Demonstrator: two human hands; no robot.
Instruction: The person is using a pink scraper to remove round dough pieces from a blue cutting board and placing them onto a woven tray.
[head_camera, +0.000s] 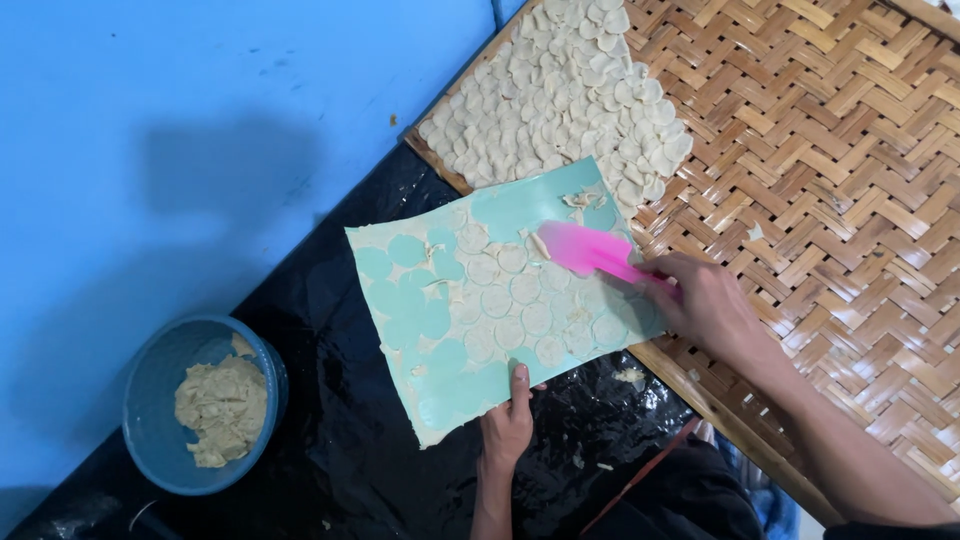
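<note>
My left hand (508, 425) grips the near edge of a light green mat (440, 380), which is covered with thin dough cut into round discs (510, 300). My right hand (705, 300) holds a pink scraper (590, 250) whose blade lies on the mat's far right part, among the discs. The mat's far corner overlaps a woven bamboo tray (830, 180). Several cut dough rounds (560, 95) lie packed in overlapping rows on the tray just beyond the mat. Parts of the mat show bare green circles where discs are gone.
A blue bowl (150, 400) with a lump of dough scraps (222, 408) sits at the lower left. Black plastic sheeting (340, 440) lies under the mat. A blue wall (200, 130) fills the upper left.
</note>
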